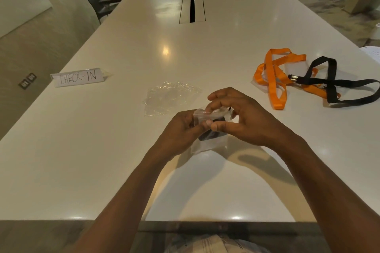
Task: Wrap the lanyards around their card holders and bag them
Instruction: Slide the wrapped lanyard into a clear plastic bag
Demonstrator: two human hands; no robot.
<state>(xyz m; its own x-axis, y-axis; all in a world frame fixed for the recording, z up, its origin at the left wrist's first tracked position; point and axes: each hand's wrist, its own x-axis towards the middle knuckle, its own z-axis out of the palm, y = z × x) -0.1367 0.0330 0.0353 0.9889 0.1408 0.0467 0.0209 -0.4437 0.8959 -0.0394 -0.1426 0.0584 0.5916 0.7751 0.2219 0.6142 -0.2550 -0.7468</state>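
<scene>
Clear plastic bag (209,129) is held just above the table (102,160), near the middle of its near edge, both hands on it. Left hand (181,129) grips the bag's left side, thumb on the front face. Right hand (242,117) pinches the top: thumb in front, fingers curled over the mouth. Inside sits a dark bundle, presumably a black lanyard wrapped on its card holder; detail is hidden behind the fingers.

Step in hand looks like closing the bag or seating the bundle. My take on doing it well:
- push the bundle fully to the bottom so no strap sits in the mouth
- squeeze the air out first, then run the pinch along the whole top edge
- can't tell if there's a zip strip; check before pressing
- keep the left hand's hold low on the bag so the wrap doesn't loosen

Still to do: an orange lanyard (275,76) and a black lanyard (333,82) lie tangled and unwrapped near the table's right edge, touching each other, with clear card holders partly visible under them. A spare clear bag (170,96) lies flat, just beyond the hands, toward the table's middle.

Writing: a folded card sign (78,77) near the left edge, handwritten "CHECK-IN". No brand marks or other text readable.
</scene>
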